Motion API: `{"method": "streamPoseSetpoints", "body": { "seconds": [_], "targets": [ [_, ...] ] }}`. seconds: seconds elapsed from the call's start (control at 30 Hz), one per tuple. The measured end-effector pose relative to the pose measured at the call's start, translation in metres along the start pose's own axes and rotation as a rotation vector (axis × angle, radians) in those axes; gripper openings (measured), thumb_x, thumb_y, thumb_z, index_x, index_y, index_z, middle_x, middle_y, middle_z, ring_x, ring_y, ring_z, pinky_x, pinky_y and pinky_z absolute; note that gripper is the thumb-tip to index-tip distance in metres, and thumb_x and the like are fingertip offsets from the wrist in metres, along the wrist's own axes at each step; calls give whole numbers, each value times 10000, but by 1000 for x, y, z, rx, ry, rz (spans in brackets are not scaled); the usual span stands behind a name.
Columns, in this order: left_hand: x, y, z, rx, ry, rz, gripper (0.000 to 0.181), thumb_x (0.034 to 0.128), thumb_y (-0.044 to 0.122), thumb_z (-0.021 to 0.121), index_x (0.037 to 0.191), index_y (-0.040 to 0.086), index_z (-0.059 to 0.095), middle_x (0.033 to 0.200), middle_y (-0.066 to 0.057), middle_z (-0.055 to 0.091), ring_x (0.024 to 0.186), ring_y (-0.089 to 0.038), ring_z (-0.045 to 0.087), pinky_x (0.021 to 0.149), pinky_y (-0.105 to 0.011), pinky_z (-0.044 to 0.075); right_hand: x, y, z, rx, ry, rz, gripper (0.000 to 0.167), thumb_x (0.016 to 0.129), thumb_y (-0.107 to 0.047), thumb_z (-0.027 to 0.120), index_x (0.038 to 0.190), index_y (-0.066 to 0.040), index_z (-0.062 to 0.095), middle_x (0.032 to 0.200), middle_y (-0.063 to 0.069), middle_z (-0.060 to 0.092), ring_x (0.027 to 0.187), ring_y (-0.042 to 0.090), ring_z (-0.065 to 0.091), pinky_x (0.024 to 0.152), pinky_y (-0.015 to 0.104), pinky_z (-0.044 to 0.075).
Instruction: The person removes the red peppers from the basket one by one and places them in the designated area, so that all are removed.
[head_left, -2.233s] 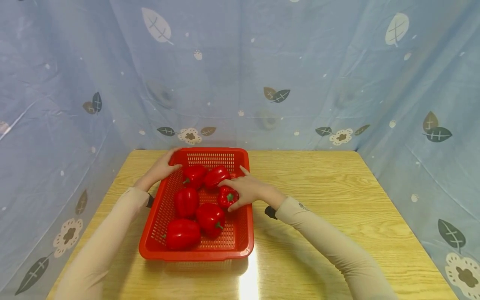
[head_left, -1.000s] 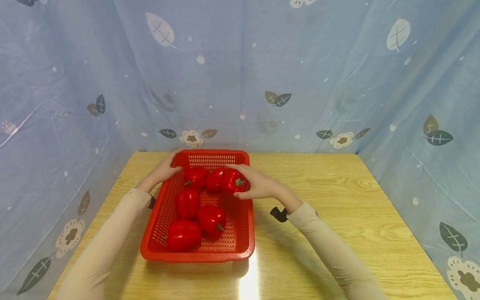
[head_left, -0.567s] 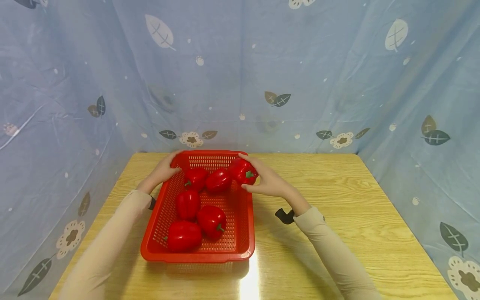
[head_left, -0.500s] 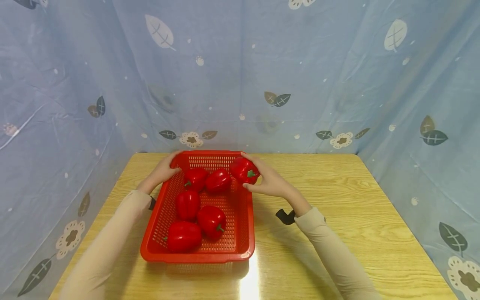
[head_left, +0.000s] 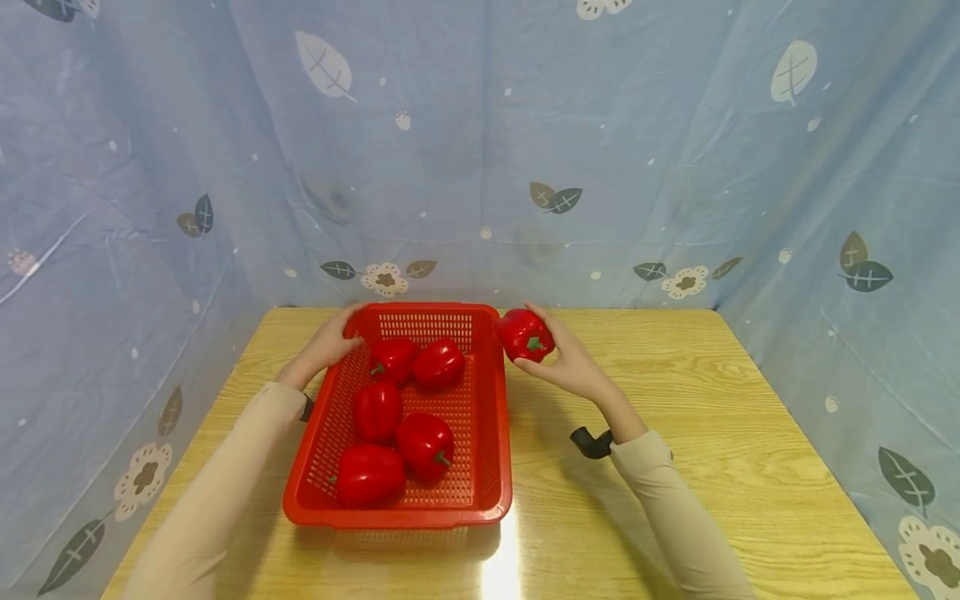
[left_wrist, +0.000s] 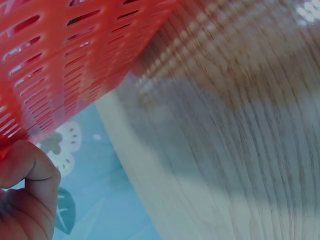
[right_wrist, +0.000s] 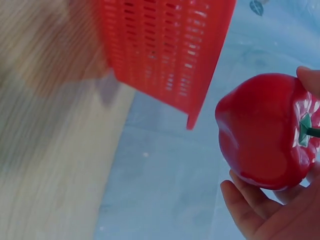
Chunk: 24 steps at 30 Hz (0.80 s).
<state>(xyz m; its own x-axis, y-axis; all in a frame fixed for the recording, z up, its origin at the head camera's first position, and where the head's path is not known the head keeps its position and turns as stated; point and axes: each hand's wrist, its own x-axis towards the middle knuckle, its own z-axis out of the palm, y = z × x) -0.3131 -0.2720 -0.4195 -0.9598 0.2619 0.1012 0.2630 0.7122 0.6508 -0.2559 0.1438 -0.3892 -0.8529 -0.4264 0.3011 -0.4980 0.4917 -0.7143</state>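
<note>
A red bell pepper (head_left: 520, 333) with a green stem is in my right hand (head_left: 567, 365), gripped between thumb and fingers. It is held up just past the right side of a red slotted plastic basket (head_left: 390, 518). The right wrist view shows this pepper (right_wrist: 265, 132) apart from the basket wall (right_wrist: 155, 55), stem toward the palm. At the basket's far left corner, my left hand (head_left: 327, 342) holds the rim; its thumb (left_wrist: 30, 165) bends at the rim in the left wrist view. Inside the basket lie several more red bell peppers (head_left: 425, 446).
The basket stands on the left part of a wood-grain table (head_left: 645, 392). Blue patterned curtain (head_left: 480, 150) encloses the back and both sides, meeting the table's far edge. A black band (head_left: 592, 443) sits on the right wrist.
My right hand took hold of the bell pepper at the basket's right side, lifted it, and carried it over the right rim to outside. The left hand stayed at the rim.
</note>
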Motion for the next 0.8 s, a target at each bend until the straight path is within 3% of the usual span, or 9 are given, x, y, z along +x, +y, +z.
{"method": "streamPoseSetpoints", "body": {
  "seconds": [0.27,0.8],
  "targets": [
    [-1,1,0,-15,-4,10,657,830,-61,518,1431,-25,254,1373,-335,339,1206,-500,390,996,-598,324,-12,19,-9,23,74,96,828,796,-294,727,1470,-197,255,1411,111,401,1184,315,459,885,500,470],
    [-2,4,0,20,5,25,640,838,-52,522,1422,-35,262,1356,-350,345,1206,-508,378,1005,-603,304,-32,63,-27,46,133,215,826,805,-281,721,1469,-208,235,1426,172,360,1233,385,412,931,558,423]
  ]
}}
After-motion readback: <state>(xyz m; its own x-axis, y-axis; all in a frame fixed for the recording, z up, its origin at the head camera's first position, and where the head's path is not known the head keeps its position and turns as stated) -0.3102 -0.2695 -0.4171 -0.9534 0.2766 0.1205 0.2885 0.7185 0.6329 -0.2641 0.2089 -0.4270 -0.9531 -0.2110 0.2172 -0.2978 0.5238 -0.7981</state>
